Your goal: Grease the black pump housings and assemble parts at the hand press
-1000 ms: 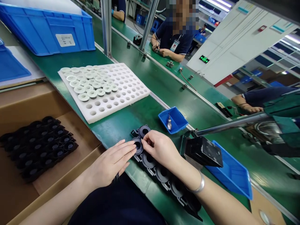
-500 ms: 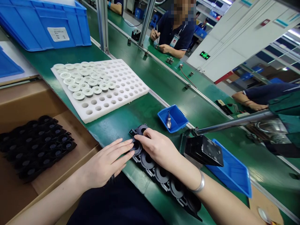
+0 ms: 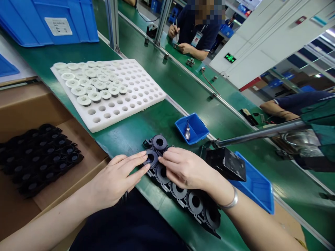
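A row of black plastic housings (image 3: 178,191) with round, ring-shaped openings lies slantwise on the green bench, close to my body. My left hand (image 3: 115,179) grips one black ringed housing (image 3: 151,158) near the row's far end, its long fingers at the left rim. At the same housing's right rim are the fingertips of my right hand (image 3: 183,166), bent and drawn together. Beyond it, another ringed housing (image 3: 159,142) is uncovered. My right hand hides part of the row's middle.
White foam tray (image 3: 146,83) holds several pale round discs. A cardboard box (image 3: 65,174) with black parts is at left. Small blue bin (image 3: 196,129) contains a metal-tipped tool (image 3: 187,132). A black block (image 3: 226,164) and metal bar (image 3: 261,133) stand right; a co-worker (image 3: 196,31) sits opposite.
My right hand has drawn back to the right from the far end, uncovering the top housing. Its fingers now touch the second housing. My left hand stays at that housing's left side.
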`<action>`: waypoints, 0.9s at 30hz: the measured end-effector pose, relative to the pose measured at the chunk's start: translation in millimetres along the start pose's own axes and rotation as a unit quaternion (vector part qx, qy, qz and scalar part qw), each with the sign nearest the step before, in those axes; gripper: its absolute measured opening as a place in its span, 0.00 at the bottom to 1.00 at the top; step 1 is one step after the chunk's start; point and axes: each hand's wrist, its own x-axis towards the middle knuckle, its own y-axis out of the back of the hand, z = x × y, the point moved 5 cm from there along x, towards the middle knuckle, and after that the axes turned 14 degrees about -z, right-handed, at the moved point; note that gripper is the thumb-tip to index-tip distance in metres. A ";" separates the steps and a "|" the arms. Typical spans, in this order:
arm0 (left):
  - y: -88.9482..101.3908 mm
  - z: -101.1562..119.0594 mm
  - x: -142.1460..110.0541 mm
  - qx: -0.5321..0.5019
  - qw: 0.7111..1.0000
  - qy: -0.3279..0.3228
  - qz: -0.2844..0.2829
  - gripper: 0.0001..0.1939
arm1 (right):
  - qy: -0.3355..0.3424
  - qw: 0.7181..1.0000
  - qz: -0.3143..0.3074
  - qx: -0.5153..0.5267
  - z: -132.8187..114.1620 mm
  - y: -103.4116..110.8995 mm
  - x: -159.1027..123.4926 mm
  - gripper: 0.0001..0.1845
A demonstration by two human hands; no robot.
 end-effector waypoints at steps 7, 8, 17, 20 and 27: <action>-1.6 1.5 -1.0 0.002 0.999 0.006 0.036 0.26 | -0.025 0.987 0.102 0.126 -15.1 -4.5 -2.0 0.16; -2.1 2.4 -1.1 0.006 0.999 0.008 0.043 0.25 | -0.050 0.977 0.141 0.150 -14.3 1.4 -5.8 0.16; 10.5 25.6 9.9 -0.084 0.980 0.079 0.163 0.23 | -0.154 0.840 0.032 0.520 -47.1 -6.2 -8.8 0.14; 12.0 33.0 18.1 -0.127 0.976 0.074 0.159 0.22 | -0.160 0.809 0.063 0.562 -54.7 -13.9 -4.0 0.14; 4.3 47.7 15.8 -0.194 0.975 0.048 0.099 0.25 | -0.196 0.731 0.146 0.637 -38.8 -16.7 -22.5 0.18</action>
